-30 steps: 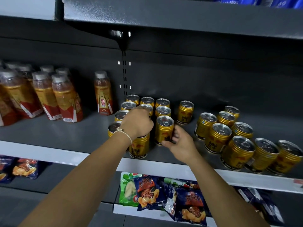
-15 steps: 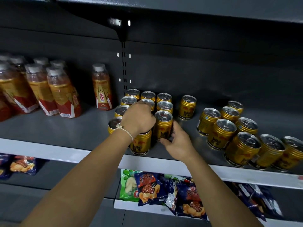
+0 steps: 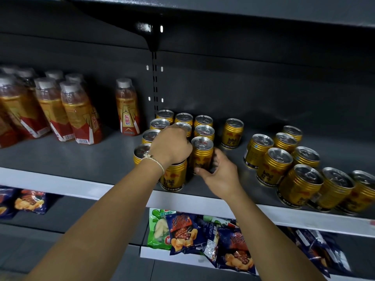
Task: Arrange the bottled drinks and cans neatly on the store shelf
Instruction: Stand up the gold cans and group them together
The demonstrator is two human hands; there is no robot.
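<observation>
From the head camera I look down onto a dark grey metal store shelf (image 3: pixel 85 159) with a pale front strip, a slotted upright in the back panel and another dark shelf overhead. My left hand (image 3: pixel 170 147) sits curled over the top of a front gold can (image 3: pixel 174 177) near the shelf edge, its grip grasping that can from above; a braided band circles the wrist. My right hand (image 3: pixel 218 173) wraps thumb and fingers round the lower body of the neighbouring gold can (image 3: pixel 202 153), just right of the first, so that grip is grasping too. Both cans stand upright at the near end of a tight block of gold cans (image 3: pixel 183 120) running back toward the rear panel. One lone can (image 3: pixel 233 133) stands just right of the block, and a looser cluster of cans (image 3: pixel 288 169) spreads along the shelf to the right. To the left stand orange bottled drinks (image 3: pixel 60 110), with a single bottle (image 3: pixel 127 107) apart beside the block. On the shelf below lie snack packets (image 3: pixel 192 234).
</observation>
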